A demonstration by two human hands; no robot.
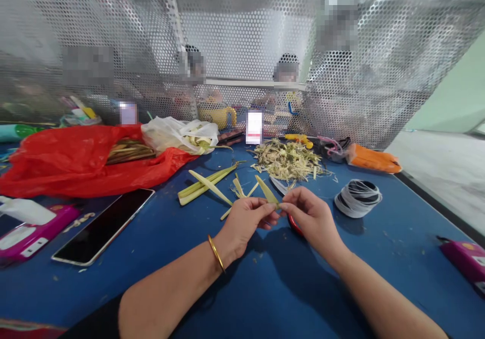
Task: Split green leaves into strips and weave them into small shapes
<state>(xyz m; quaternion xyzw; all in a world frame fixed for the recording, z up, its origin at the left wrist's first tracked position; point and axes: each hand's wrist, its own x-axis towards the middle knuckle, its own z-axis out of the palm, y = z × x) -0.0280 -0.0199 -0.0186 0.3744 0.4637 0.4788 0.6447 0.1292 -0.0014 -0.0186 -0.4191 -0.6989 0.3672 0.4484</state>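
Observation:
My left hand (pixel 246 218), with a gold bangle on its wrist, pinches a pale green leaf strip (pixel 267 191) between thumb and fingers. Facing it, my right hand (pixel 312 216) is closed on the lower end of the same strip. The strip's pointed end sticks up above the fingertips. Partly hidden beneath my right hand lie scissors (pixel 279 185), with a blade and a red handle showing. Longer leaf strips (pixel 206 183) lie crossed on the blue table (pixel 151 283), just beyond my left hand.
Right of my hands stands a spool of white thread (pixel 357 198). Farther back are a heap of shredded trimmings (pixel 287 158), an orange packet (pixel 373 159) and a yellow tool (pixel 299 139). Leftward lie a black-screened phone (pixel 104 226) and a red plastic bag (pixel 68 162). A perforated metal screen (pixel 242 31) closes the back.

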